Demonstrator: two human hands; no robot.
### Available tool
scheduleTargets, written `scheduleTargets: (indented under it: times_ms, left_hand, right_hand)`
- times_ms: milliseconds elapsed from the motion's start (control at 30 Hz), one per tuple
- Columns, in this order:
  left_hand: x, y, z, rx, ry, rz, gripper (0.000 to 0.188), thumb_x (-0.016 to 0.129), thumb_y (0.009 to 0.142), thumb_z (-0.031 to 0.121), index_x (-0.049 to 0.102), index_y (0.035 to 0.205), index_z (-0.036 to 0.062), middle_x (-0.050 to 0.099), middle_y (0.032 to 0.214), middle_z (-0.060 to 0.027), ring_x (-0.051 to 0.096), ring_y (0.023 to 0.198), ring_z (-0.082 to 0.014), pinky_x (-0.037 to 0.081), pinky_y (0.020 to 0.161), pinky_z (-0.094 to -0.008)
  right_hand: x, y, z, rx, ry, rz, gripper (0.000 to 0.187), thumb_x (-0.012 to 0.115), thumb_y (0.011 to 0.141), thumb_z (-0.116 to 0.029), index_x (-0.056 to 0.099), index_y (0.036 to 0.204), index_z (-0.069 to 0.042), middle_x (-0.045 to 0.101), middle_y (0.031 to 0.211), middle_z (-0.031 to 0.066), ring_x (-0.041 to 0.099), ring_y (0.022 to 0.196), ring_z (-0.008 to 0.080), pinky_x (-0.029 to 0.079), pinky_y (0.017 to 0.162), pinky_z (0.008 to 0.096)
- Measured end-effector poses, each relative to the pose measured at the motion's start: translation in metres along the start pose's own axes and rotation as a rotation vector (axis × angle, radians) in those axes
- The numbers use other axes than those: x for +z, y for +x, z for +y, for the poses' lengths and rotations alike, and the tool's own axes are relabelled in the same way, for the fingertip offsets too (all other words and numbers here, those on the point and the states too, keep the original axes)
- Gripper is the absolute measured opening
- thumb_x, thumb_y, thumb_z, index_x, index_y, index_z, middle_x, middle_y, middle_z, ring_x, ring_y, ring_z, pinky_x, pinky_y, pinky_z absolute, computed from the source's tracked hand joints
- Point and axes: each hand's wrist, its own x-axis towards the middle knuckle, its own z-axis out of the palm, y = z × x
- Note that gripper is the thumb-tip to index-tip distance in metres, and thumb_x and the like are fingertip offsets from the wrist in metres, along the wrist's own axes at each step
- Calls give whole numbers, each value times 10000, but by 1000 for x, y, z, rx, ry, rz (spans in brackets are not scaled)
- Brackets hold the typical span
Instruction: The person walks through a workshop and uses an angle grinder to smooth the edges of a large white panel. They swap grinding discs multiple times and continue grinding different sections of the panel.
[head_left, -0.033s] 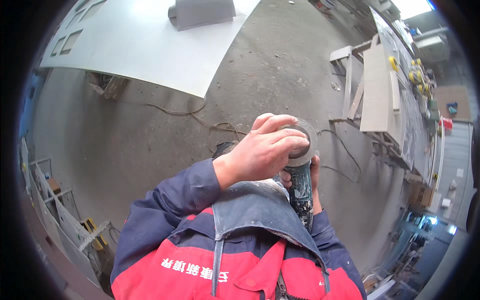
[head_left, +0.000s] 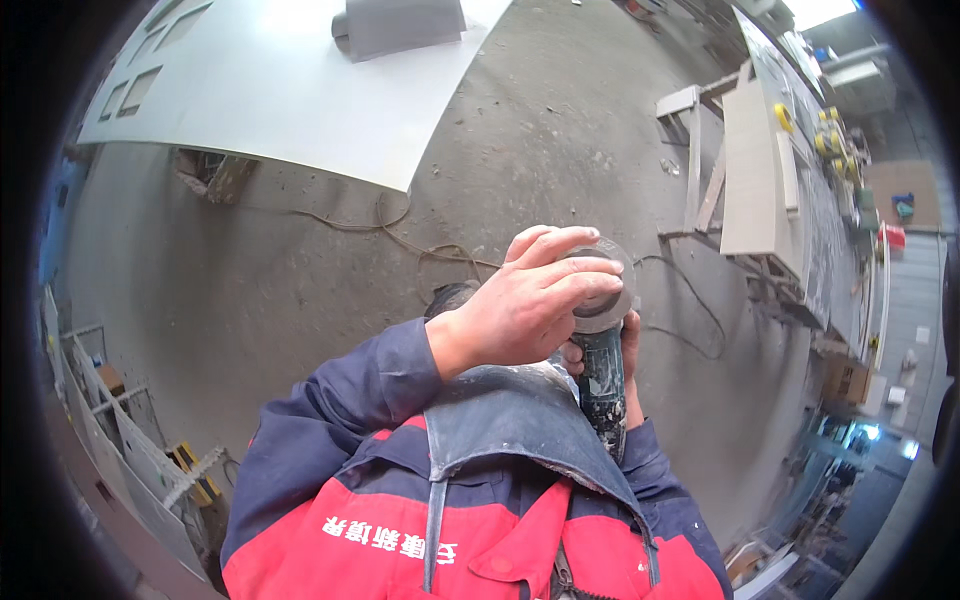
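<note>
An angle grinder with a dark, worn body stands upright in front of my chest, its round grey disc at the top. My left hand reaches across from the left and grips the disc; its fingers are bent over the disc face and its thumb is hidden. Around the grinder body, just under the disc, my right hand is closed, with the thumb on one side and fingers on the other. Most of that hand is behind the tool. A dusty dark apron bulges out beside the grinder.
A large white panel lies at the far left with a grey curved piece on it. Cables trail over the concrete floor. On the right stands a workbench with boards and yellow tape rolls. White racks stand at left.
The surroundings have shifted very slightly in the view. Both hands keep their hold on the grinder; the left fingers sit marginally farther right over the disc.
</note>
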Motion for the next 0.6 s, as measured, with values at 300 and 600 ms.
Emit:
scheduleTargets:
  times_ms: [300,600]
  left_hand:
    - [-17,-71,66,-47,-41,-106,296,763,768,32,775,1035,158,564,1486,-155,408,1464,-416,323,1189,-501]
    - [-62,-109,80,-103,-39,-59,372,705,788,-53,769,1117,107,561,1497,-206,429,1463,-421,332,1202,-510]
  right_hand:
    - [-17,-66,109,-106,72,29,709,514,1003,-609,568,1372,-6,697,1055,200,706,753,310,623,569,370]
    - [1,-65,161,-75,92,-2,699,517,1017,-591,555,1397,-5,706,1075,211,724,753,299,648,590,384]
